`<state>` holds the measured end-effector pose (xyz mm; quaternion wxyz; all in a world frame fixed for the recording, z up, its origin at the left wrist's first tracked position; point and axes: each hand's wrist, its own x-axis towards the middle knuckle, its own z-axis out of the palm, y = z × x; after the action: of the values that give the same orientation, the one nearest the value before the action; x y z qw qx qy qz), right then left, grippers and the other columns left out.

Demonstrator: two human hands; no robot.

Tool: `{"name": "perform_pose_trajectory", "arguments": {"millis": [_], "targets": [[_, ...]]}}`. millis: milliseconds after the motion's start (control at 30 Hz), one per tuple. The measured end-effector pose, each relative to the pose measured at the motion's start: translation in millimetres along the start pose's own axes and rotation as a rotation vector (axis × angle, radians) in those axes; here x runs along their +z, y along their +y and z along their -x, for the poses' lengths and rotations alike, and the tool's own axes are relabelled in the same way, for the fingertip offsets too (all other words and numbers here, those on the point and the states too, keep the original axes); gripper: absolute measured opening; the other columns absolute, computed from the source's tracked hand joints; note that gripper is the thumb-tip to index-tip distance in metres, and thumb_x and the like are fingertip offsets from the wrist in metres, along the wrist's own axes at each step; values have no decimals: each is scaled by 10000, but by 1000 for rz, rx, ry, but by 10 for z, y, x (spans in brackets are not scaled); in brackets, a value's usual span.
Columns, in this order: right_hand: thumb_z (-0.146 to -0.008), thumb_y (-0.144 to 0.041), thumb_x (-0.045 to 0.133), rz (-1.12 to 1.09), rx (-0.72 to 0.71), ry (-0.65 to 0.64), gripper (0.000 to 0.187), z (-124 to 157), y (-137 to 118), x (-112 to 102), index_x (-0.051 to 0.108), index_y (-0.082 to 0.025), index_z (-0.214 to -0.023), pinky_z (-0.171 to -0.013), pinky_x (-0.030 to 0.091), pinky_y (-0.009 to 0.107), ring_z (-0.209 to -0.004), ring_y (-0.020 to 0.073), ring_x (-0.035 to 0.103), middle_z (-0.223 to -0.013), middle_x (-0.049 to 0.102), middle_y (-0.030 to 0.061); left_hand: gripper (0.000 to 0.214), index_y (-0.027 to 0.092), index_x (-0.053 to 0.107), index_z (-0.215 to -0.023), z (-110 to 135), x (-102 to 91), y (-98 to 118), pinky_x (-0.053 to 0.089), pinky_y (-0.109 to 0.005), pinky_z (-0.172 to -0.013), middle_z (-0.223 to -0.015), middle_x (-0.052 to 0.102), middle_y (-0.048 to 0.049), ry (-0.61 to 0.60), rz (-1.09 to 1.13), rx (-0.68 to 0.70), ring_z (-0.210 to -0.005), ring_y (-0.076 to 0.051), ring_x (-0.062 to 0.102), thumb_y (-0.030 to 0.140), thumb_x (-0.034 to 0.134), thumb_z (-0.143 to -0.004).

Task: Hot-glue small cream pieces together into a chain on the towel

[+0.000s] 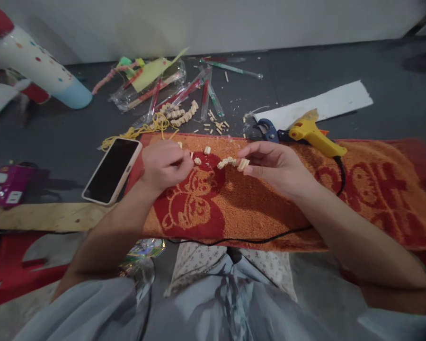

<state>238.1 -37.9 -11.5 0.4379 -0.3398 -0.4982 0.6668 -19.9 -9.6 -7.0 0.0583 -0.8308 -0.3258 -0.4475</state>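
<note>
In my right hand [275,166], a small cluster of short wooden stick pieces [243,164] is pinched between thumb and fingertips. Just left of it a curved row of glued wooden pieces [227,162] lies over the orange and red towel [255,203]; whether it joins the held cluster I cannot tell. My left hand [168,163] is curled closed above the towel's left part, and what its fingers hold, if anything, is hidden. Close to its fingertips sits a small wooden piece [198,161], with another wooden block [207,150] a little farther back.
A yellow glue gun [317,137] and blue-handled cutters [269,129] lie behind my right hand, near a white strip [326,105]. A phone [111,170] rests at left. Yellow string [135,134], wrapped sticks [191,87] and a spotted cylinder [53,66] stand or lie farther back.
</note>
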Motion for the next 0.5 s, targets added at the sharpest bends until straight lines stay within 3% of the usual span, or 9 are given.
{"name": "perform_pose_trajectory", "arguments": {"millis": [133, 233, 333, 367, 400, 433, 500], "targets": [[-705, -269, 898, 22, -10, 5, 259, 7, -9, 3, 746, -216, -908, -757, 559, 238, -771, 106, 660, -852, 718, -6, 515, 208, 219, -505, 15, -11, -136, 218, -322, -479, -462, 238, 50, 107, -92, -289, -435, -97, 233, 281, 574, -871], [-716, -269, 888, 35, -9, 8, 239, 11, -14, 10, 744, -214, -899, -753, 556, 239, -767, 107, 656, -843, 715, -6, 461, 218, 366, -512, 9, -23, -326, 253, -321, -513, -466, 370, 36, 224, -116, -468, -463, -110, 354, 336, 551, -918], [-716, -272, 886, 47, -2, 0, 234, 9, -11, 15, 743, -211, -892, -751, 549, 232, -765, 102, 650, -849, 715, -5, 230, 237, 554, -695, 20, -13, -556, 359, -303, -558, -588, 542, 24, 245, -11, -637, -533, -125, 482, 300, 543, -916], [-716, -278, 887, 52, -3, -4, 236, 6, -9, 15, 743, -210, -891, -752, 547, 233, -765, 102, 648, -849, 714, -4, 24, 245, 591, -837, 29, -7, -619, 381, -295, -573, -653, 591, 26, 243, 23, -691, -565, -131, 517, 241, 586, -860], [-716, -288, 887, 58, -6, -8, 239, 4, -7, 15, 742, -209, -890, -753, 547, 237, -765, 104, 646, -850, 714, -3, 150, 250, 605, -944, 38, -2, -667, 401, -290, -603, -699, 619, 29, 187, 8, -726, -593, -133, 531, 201, 631, -805], [-717, -300, 887, 66, -10, -9, 242, 1, -5, 15, 742, -208, -888, -755, 548, 244, -767, 109, 646, -851, 714, 0, 227, 245, 613, -980, 46, 1, -695, 409, -290, -627, -720, 629, 28, 150, -43, -754, -596, -132, 521, 177, 652, -767], [-717, -324, 885, 83, -18, -10, 249, -4, -2, 13, 740, -207, -883, -755, 552, 260, -770, 120, 649, -853, 716, 6, 147, 227, 650, -884, 55, 1, -694, 395, -293, -640, -716, 638, 17, 1, -131, -783, -600, -134, 509, 181, 664, -745]]}}
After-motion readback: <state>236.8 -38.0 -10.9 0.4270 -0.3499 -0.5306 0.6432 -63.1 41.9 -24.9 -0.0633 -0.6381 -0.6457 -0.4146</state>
